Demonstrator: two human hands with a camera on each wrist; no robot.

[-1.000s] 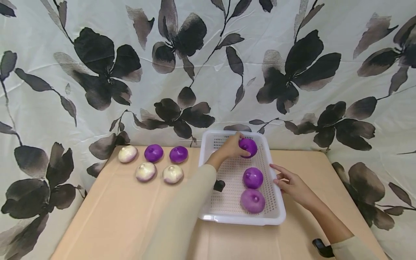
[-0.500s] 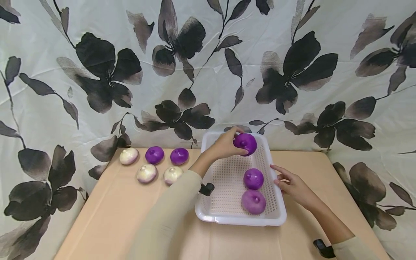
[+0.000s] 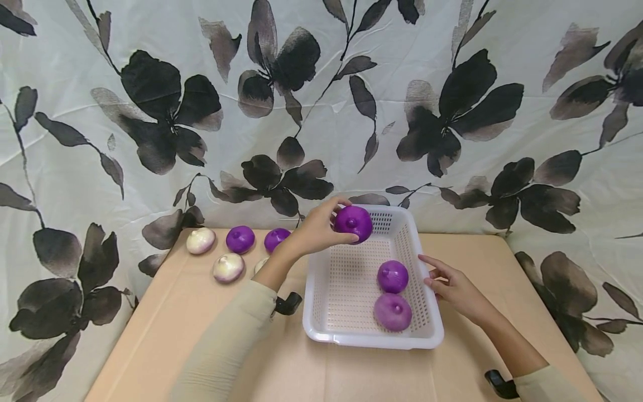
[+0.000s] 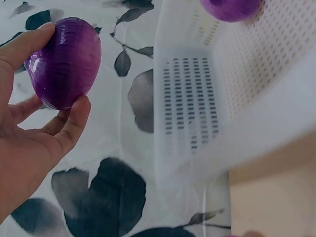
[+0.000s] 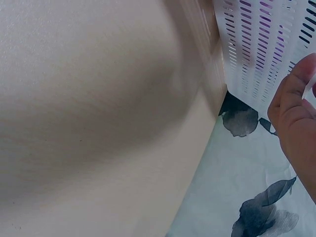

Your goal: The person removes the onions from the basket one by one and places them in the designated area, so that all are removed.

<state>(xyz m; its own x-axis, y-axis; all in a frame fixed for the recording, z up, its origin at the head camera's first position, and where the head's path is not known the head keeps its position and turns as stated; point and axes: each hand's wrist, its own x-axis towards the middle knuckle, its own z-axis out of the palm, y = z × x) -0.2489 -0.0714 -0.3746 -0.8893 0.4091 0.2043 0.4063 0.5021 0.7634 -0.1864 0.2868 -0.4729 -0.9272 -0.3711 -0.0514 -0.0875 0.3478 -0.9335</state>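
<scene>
In the head view my left hand point(image 3: 316, 231) holds a purple onion point(image 3: 354, 224) above the far left part of a white plastic basket point(image 3: 346, 338). The left wrist view shows the thumb and fingertips around the onion point(image 4: 69, 61), with the basket's slotted end wall point(image 4: 190, 103) apart from it. Two more purple onions, one darker point(image 3: 393, 276) and one paler point(image 3: 393, 312), sit in the right side of the basket. My right hand point(image 3: 457, 287) grips the basket's right rim; in the right wrist view its fingers point(image 5: 296, 94) bend over that edge.
Left of the basket, on the tan table point(image 3: 166, 346), lie two white onions point(image 3: 200, 240) point(image 3: 228, 268) and two purple onions point(image 3: 240, 239) point(image 3: 276, 239). Another white onion point(image 3: 259, 265) is mostly hidden by my left arm. A floral cloth point(image 3: 372, 111) hangs behind the table.
My left hand has lifted the purple onion from the far right of the basket and carried it left. The right hand stays at the rim.
</scene>
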